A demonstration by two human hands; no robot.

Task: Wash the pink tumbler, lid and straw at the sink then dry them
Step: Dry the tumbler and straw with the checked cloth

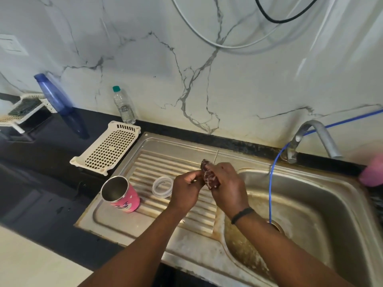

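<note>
both hands work a cloth along the straw above the drainboard

the right hand [226,183] clamps a dark red patterned cloth [210,175] around the thin metal straw [216,156]; the left hand [186,188] pinches the straw's lower end. beside them the clear lid [162,187] lies flat on the ribbed drainboard [165,160], the pink tumbler [122,194] stands further left, and the sink [310,204] is to the right.
</note>
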